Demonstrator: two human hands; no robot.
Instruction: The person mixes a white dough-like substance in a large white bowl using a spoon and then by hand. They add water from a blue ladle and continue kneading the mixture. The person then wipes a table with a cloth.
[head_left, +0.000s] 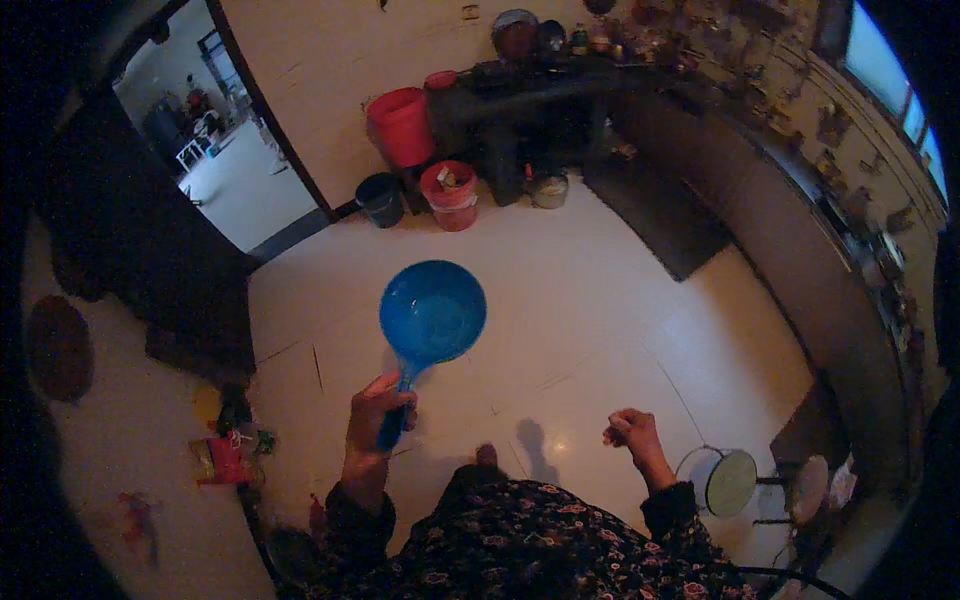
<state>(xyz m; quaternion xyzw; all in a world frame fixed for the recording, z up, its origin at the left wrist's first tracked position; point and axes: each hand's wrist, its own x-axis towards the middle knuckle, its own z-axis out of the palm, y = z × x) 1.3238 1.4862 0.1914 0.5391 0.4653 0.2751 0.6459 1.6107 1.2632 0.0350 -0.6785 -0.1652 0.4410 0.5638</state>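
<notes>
My left hand (375, 414) is wrapped around the handle of a blue plastic water dipper (433, 309). The dipper's round bowl points away from me, with its open side facing up. Light glints inside the bowl; whether water is in it I cannot tell. Off to the right, above the floor, my right hand (631, 433) is curled into a loose fist, and nothing shows in it. A stool with a pale round seat (731, 484) stands near my right forearm.
Ahead by the wall are a large red bucket (403, 127), a smaller red bucket (452, 196) with things in it, a dark bucket (380, 201) and a pot (550, 191). A long counter (780, 217) curves along the right. An open doorway (247, 172) lies ahead left.
</notes>
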